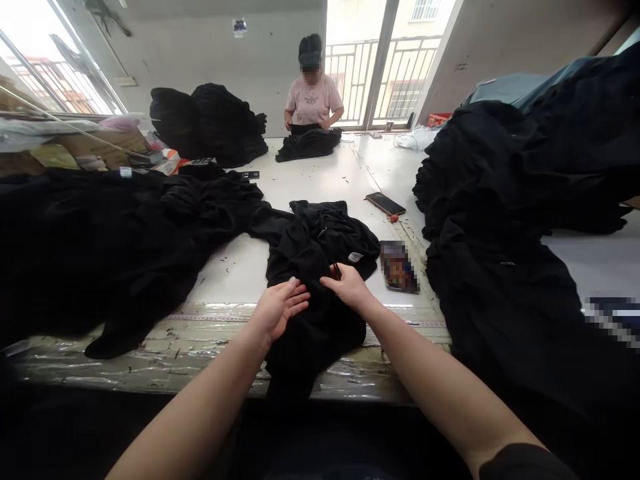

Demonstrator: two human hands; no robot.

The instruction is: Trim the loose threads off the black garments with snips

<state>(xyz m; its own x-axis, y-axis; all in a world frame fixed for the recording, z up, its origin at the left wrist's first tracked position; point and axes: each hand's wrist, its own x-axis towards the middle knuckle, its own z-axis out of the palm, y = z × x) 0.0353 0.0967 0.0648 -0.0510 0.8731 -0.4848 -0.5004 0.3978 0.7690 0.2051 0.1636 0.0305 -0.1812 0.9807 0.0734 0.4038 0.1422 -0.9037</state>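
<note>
A black garment (320, 247) lies crumpled on the table in front of me, with a white label (355, 257) on its right part. My left hand (284, 303) rests at the garment's left side, palm turned inward and fingers stretched apart, holding nothing. Close to its right, my right hand (347, 283) is closed over the cloth. A small dark tool, by its look thread snips (337, 271), shows between its fingers; most of it is hidden. The garment's lower end hangs over the table's front edge.
Black garments (100, 247) heap up on the left, and a tall black pile (500, 173) stands on the right. Two phones, one dark (385, 203) and one lit (399, 267), lie right of the garment. Across the white table (370, 167) a person (313, 100) handles black cloth.
</note>
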